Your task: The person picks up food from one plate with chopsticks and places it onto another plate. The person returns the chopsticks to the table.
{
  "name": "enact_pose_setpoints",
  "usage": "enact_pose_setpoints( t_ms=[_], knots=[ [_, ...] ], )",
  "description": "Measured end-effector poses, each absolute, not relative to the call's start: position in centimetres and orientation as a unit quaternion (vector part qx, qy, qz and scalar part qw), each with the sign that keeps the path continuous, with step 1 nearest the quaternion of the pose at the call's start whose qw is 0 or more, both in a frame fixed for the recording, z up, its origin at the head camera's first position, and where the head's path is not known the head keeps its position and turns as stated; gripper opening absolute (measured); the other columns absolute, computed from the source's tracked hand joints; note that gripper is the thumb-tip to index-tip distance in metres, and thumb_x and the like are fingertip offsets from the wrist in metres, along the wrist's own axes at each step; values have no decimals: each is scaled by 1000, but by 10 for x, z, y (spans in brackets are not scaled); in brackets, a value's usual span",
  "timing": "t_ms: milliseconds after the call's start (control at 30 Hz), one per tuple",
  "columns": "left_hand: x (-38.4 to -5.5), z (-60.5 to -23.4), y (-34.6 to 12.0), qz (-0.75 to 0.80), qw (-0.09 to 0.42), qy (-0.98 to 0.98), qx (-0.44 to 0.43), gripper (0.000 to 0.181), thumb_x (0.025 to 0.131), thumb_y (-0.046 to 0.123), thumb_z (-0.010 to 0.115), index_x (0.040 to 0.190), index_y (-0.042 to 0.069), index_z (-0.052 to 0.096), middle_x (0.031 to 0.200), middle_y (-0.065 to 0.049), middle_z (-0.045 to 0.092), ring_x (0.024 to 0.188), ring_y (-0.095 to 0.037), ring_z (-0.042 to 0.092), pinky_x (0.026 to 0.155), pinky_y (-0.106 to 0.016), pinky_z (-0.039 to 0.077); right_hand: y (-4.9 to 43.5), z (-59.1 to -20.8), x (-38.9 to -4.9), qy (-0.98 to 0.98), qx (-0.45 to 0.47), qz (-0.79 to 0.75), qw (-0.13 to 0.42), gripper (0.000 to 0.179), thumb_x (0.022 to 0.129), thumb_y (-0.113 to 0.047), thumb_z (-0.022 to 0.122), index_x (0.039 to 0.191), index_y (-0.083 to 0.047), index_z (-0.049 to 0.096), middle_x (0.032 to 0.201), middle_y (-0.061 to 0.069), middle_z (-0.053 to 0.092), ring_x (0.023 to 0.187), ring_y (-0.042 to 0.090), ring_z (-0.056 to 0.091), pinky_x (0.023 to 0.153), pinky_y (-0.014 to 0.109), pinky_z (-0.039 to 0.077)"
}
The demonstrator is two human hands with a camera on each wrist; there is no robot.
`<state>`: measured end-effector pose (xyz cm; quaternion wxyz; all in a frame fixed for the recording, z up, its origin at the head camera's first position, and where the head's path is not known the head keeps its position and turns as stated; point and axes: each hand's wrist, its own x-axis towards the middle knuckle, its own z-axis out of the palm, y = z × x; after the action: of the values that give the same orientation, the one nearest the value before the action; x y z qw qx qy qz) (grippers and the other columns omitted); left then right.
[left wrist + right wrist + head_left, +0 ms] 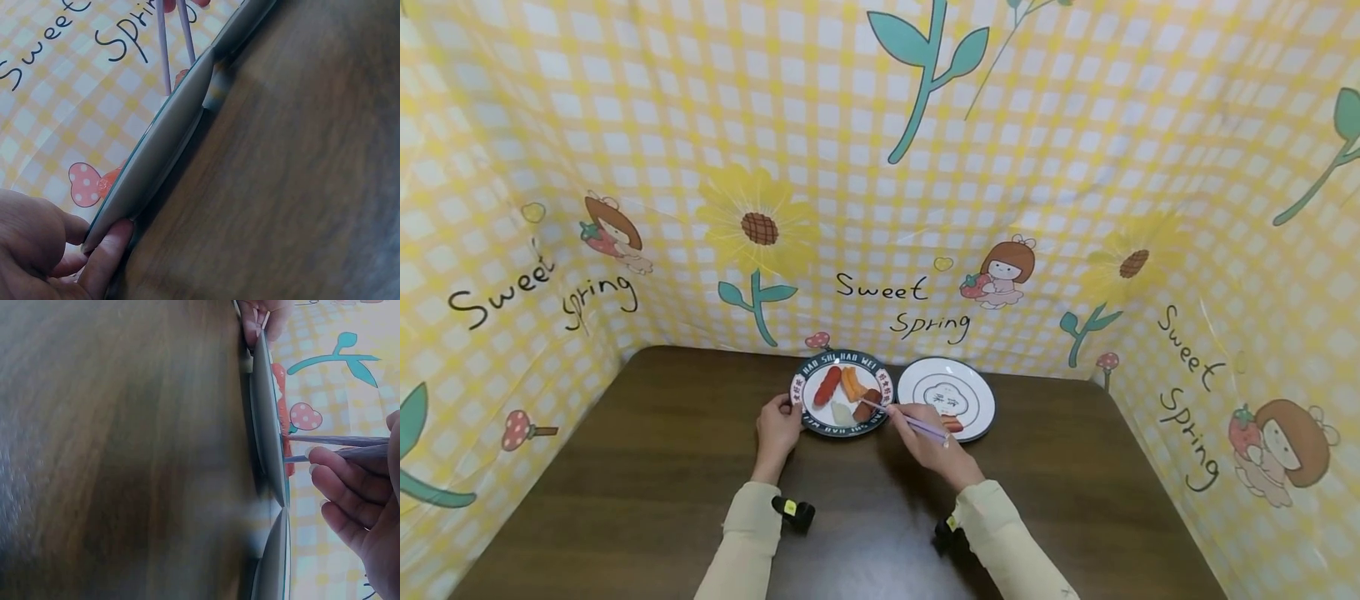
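My left hand (778, 433) pinches the left edge of a dark-rimmed plate (852, 431), thumb and fingers on either side of the rim in the left wrist view. On this plate lie a red sausage (828, 386), yellow-orange strips (852, 383), a reddish-brown piece (868, 403) and a pale piece (841, 412). My right hand (934, 448) holds purple chopsticks (164, 53), their tips down at the reddish-brown piece. Whether the tips grip it cannot be told. From the side, the right wrist view shows the chopsticks (350, 440) reaching the food.
A white plate (987, 398) stands against the dark-rimmed one on the right, bearing a reddish strip (952, 423) partly covered by my right hand. Beneath both is a brown wooden table (647, 467). Yellow checked cloth (880, 208) walls the back and sides.
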<state>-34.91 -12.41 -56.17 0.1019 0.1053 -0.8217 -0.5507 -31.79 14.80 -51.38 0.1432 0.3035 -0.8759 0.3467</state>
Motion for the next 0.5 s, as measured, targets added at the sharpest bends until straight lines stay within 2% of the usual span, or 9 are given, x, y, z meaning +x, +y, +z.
enact_pose_setpoints(
  t_ms=[233, 500],
  knots=[
    [-349, -562, -123, -561, 99, -815, 106, 39, 101, 11, 58, 132, -12, 57, 100, -28, 68, 67, -19, 70, 62, -27, 56, 157, -512, -315, -878, 277, 370, 124, 32, 106, -13, 52, 89, 1, 75, 79, 13, 72, 65, 8, 54, 57, 22, 46],
    [-349, -562, -122, -560, 97, -816, 110, 38, 101, 11, 58, 132, -12, 58, 100, -27, 68, 66, -16, 69, 62, -25, 56, 161, -504, -309, -885, 269, 374, 66, 33, 107, -13, 48, 96, 2, 75, 88, 15, 74, 76, 22, 65, 66, 24, 50]
  ],
)
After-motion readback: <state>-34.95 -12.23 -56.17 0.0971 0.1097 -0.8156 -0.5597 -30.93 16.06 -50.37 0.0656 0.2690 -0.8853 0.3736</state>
